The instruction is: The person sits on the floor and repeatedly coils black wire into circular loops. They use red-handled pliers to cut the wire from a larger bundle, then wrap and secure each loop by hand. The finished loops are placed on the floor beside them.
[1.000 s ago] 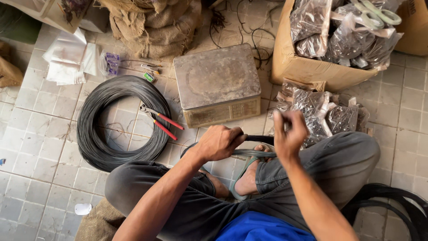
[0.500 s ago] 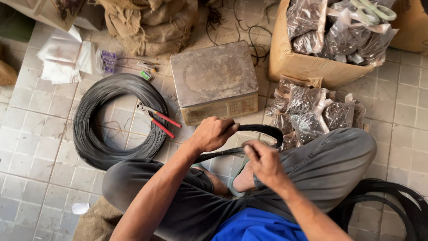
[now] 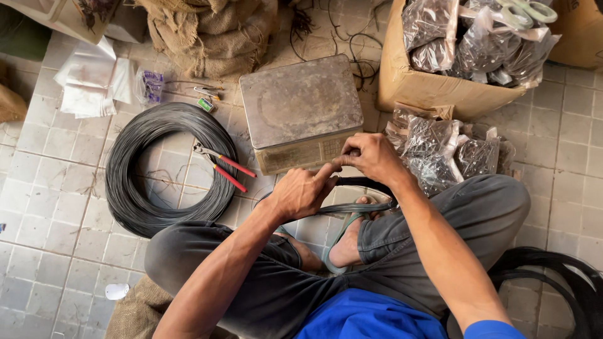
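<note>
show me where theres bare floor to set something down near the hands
Bare white floor tiles lie left of the big black wire coil, and more to the far right beyond the grey-trousered knee. Around both hands it is crowded: metal weighing scale, red-handled pliers, clear bags of wire.

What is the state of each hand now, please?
Left hand: closed, gripping the small wire loop.
Right hand: fingers pinched on the same wire loop, near the left fingertips.
</note>
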